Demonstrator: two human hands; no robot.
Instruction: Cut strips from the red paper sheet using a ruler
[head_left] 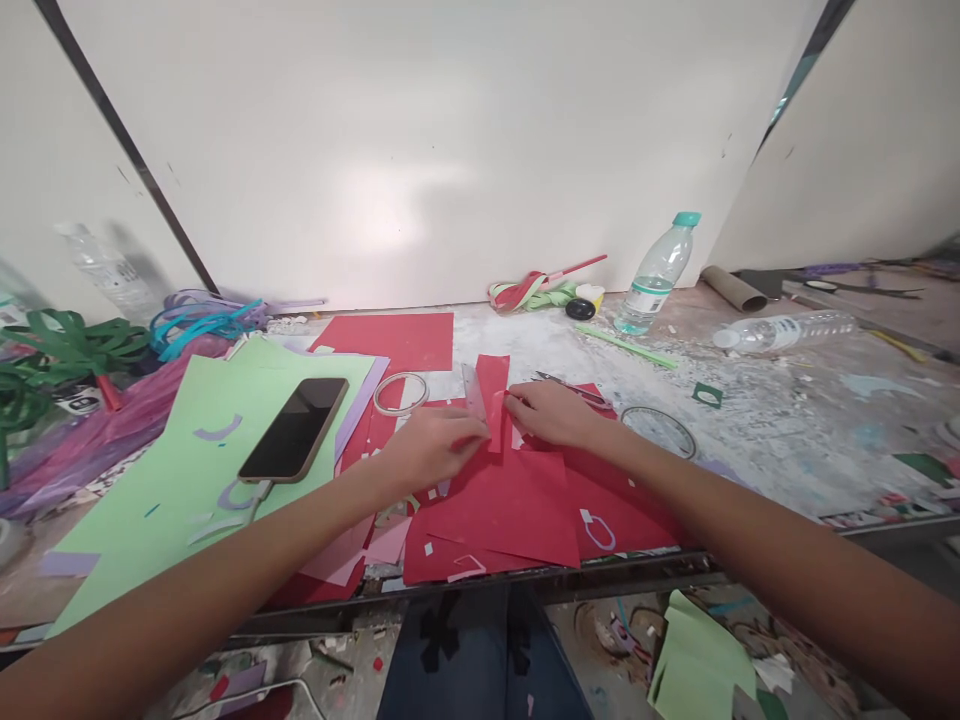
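A narrow folded strip of red paper (493,385) stands out between my hands over larger red sheets. My left hand (439,442) is closed at its lower left edge, fingertips pinched together. On the other side, my right hand (553,412) pinches the strip's right edge. Below both hands lies a loose red sheet (502,505). A clear ruler (472,390) is just left of the strip. Scissors (592,396) lie behind my right hand, partly hidden by it. A roll of tape (377,396) sits beyond my left hand.
At left, a phone (294,428) with a cable lies on green paper (191,410). A second tape roll (691,440) is right of my right forearm. An upright bottle (656,278) and a lying bottle (795,330) stand farther back. Paper scraps litter the table; a white panel (450,150) rises behind.
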